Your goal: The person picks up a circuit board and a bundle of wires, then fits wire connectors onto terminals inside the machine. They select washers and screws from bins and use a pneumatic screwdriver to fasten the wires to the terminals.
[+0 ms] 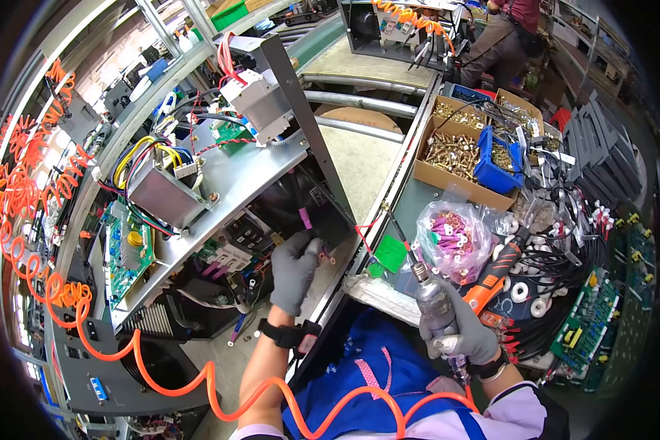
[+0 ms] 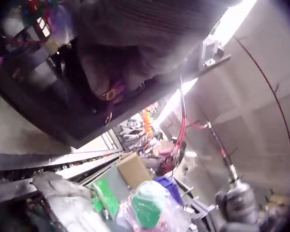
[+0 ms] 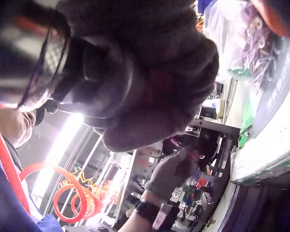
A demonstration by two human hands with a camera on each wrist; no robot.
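In the head view the gloved left hand (image 1: 295,271) is inside the open side of a metal chassis (image 1: 253,180), beside its terminal blocks. Its fingers pinch a purple-sleeved cable end (image 1: 327,257); the ring terminal (image 2: 108,94) pokes out between fingers and thumb in the left wrist view. Another purple sleeve (image 1: 305,218) is just above that hand. Over the bench edge, the gloved right hand (image 1: 458,330) grips a metal-bodied power screwdriver (image 1: 434,301), its long bit pointing up and away. The glove fills much of the right wrist view, hiding most of the tool.
Right of the chassis are a bag of purple terminals (image 1: 451,238), an orange-black tool (image 1: 495,275), a screw box (image 1: 453,154), a blue bin (image 1: 497,163) and a circuit board (image 1: 585,323). An orange coiled hose (image 1: 213,392) crosses in front of the body. Another person (image 1: 491,44) stands behind.
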